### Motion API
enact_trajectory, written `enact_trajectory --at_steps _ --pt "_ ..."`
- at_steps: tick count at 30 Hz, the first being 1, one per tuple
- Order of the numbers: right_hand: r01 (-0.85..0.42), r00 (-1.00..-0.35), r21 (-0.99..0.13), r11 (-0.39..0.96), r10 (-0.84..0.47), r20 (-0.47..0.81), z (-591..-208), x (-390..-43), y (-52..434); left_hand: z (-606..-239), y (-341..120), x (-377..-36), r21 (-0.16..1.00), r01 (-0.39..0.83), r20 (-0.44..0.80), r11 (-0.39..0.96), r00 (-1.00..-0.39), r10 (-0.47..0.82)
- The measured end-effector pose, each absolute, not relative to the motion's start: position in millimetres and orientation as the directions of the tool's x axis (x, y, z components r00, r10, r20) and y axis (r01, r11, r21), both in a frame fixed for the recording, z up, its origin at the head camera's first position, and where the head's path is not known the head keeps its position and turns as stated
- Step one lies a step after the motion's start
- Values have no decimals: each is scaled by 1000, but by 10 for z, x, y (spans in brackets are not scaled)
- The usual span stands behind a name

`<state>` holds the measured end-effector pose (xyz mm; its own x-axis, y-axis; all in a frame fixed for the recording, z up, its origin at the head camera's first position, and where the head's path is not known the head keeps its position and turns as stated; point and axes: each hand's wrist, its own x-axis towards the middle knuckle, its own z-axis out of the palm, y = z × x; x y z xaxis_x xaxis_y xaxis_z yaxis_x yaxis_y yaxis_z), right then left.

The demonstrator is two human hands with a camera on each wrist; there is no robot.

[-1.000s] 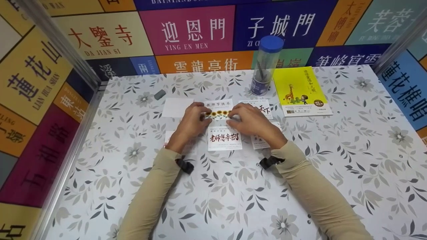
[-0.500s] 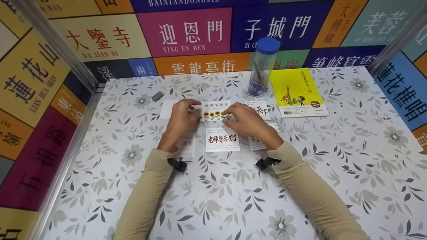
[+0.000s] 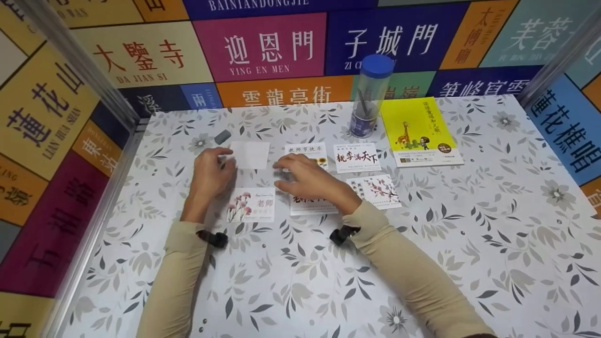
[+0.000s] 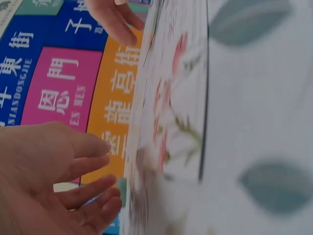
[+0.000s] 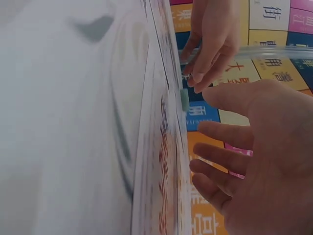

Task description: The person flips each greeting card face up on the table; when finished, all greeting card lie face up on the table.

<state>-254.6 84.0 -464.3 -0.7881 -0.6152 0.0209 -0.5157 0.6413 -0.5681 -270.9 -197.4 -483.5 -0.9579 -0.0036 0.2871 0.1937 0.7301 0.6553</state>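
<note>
Cards laid in rows, both hands loose-fingered, holding nothing.
Left hand reaching the blank card could nudge neighbours askew; right hand hovers.

The cards at centre look like smooth matt paper. The tablecloth has a faintly glossy, plastic-like sheen. Upper centre, the tube is clear plastic; beside it, the book has a glossy cover.

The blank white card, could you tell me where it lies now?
In the head view, the blank white card lies left of centre, between the grey eraser and the sunflower card, by the left hand.
</note>
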Motion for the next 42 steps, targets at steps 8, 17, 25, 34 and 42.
enact_trajectory --at_steps 8,17,25,34,42 --pt "-488 -787 -542 684 -614 -66 -4671 -2585 491 -4890 -2099 -2727 657 124 211 744 -977 -24" --pt "-515 -779 -496 699 -623 -69 -4720 -2599 362 -4912 -2047 -2721 657 135 151 741 -987 47" --pt "-514 -776 -509 691 -627 -68 -4715 -2604 360 -4926 -2016 -2728 725 132 176 676 -984 2" --pt "-502 -772 -558 661 -634 -56 -4691 -2594 398 -4831 -1950 -2740 931 135 178 339 -979 -99" --pt "-333 -843 -803 494 -537 19 -4600 -2588 377 -4788 -1865 -2704 958 240 237 155 -971 38"
